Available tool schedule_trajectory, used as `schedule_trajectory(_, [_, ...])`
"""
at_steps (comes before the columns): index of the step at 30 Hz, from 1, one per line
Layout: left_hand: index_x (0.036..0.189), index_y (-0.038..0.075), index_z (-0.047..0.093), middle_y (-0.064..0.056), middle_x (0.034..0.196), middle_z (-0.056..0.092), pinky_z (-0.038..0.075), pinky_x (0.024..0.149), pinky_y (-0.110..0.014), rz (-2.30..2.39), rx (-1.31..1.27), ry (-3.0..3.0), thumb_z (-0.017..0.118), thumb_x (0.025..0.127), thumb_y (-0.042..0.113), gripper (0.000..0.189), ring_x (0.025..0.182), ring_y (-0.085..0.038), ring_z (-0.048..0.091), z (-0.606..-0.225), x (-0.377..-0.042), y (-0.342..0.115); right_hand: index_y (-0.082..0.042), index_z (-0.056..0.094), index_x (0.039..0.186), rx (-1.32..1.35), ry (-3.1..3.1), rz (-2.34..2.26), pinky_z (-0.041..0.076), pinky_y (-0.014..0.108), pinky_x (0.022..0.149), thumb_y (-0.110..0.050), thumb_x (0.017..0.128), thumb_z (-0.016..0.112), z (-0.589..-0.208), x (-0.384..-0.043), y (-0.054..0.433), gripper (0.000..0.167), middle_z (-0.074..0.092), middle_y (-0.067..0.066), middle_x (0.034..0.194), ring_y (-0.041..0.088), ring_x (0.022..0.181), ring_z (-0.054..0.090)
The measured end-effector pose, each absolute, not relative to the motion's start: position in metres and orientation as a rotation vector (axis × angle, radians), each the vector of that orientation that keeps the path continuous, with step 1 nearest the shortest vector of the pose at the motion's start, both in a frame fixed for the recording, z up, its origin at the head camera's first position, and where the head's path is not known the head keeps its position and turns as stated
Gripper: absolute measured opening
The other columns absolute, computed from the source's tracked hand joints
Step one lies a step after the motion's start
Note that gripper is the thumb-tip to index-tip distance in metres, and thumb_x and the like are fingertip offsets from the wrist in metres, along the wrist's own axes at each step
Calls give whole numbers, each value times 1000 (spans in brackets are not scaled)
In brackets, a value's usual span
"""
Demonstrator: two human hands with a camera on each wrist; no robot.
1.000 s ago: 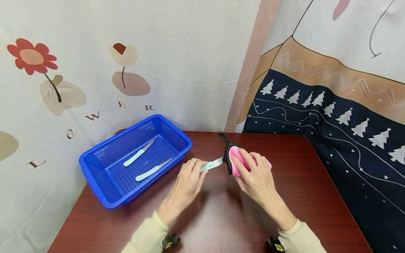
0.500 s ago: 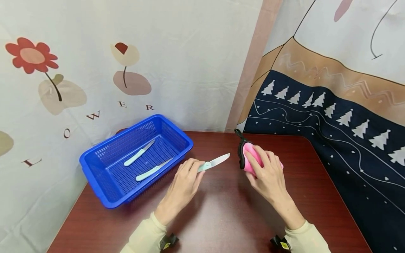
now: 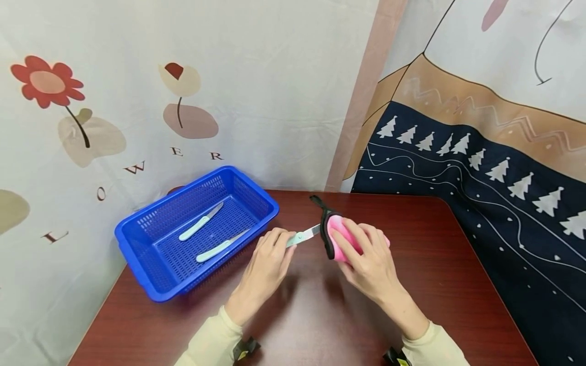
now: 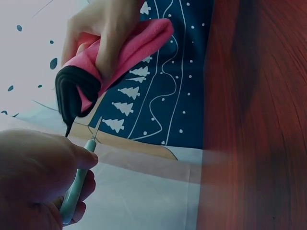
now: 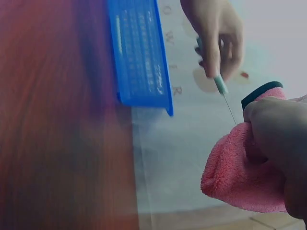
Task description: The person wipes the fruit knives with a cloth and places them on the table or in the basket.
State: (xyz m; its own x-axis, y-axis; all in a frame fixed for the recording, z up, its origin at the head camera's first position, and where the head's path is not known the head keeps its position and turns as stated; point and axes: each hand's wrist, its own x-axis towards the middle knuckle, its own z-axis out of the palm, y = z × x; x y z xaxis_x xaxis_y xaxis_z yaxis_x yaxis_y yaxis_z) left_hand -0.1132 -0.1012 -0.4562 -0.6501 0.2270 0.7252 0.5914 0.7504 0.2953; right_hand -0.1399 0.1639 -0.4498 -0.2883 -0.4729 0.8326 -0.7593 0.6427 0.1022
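Note:
My left hand (image 3: 261, 272) grips a small knife (image 3: 298, 238) by its pale green handle, with the blade pointing right. My right hand (image 3: 368, 262) holds a folded pink cloth (image 3: 338, 235) with black trim and a black hanging loop. In the head view the cloth's black edge hides the blade tip. Fingers wrap the knife handle (image 4: 74, 194) in the left wrist view. The right wrist view shows the fuzzy cloth (image 5: 230, 167) bunched in my right hand, close to the thin blade. Both hands are above the table.
A blue plastic basket (image 3: 139, 269) stands at the left of the brown table (image 3: 439, 239). Inside it lie two similar knives, one farther back (image 3: 200, 222) and one nearer the front (image 3: 221, 247). Printed curtains hang behind the table.
The cloth covered part of the blade, then moved right and clear of it. Now my right hand has brought it back left over the blade's tip. My left hand has barely moved.

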Motion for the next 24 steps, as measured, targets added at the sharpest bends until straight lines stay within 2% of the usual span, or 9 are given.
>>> schedule_trajectory(6, [117, 1, 75, -10, 105, 72, 54, 76, -40, -690, -626, -2255, 85, 97, 2, 22, 91, -29, 69, -455, -114, -98, -12, 77, 141, 1048, -1932, 356, 58, 55, 85, -30, 113, 59, -454, -134, 146, 38, 74, 21, 142, 41, 106, 65])
schedule_trajectory(10, [117, 2, 75, -9, 106, 73, 55, 78, -40, -698, -633, -2265, 85, 96, 1, 23, 94, -29, 71, -454, -112, -97, -14, 76, 143, 1097, -1956, 349, 57, 53, 85, -28, 110, 61, -458, -131, 139, 39, 74, 20, 143, 40, 106, 65])
schedule_trajectory(13, [116, 2, 74, -10, 107, 73, 55, 78, -41, -690, -632, -2278, 85, 93, -2, 26, 97, -29, 72, -454, -111, -97, -14, 75, 146, 1129, -1989, 342, 57, 53, 86, -24, 101, 74, -460, -130, 137, 45, 73, 19, 145, 38, 107, 65])
schedule_trajectory(18, [115, 2, 73, -10, 106, 73, 54, 78, -41, -685, -622, -2280, 85, 91, -5, 27, 98, -29, 71, -455, -110, -97, -15, 74, 147, 1143, -2040, 316, 57, 52, 90, -19, 81, 94, -462, -129, 137, 69, 71, 18, 146, 37, 109, 64])
schedule_trajectory(24, [116, 2, 73, -10, 107, 72, 52, 76, -40, -703, -622, -2269, 82, 96, -1, 23, 96, -29, 70, -454, -110, -96, -16, 75, 145, 1107, -2061, 285, 56, 52, 86, -21, 83, 93, -461, -130, 138, 66, 72, 17, 146, 37, 109, 63])
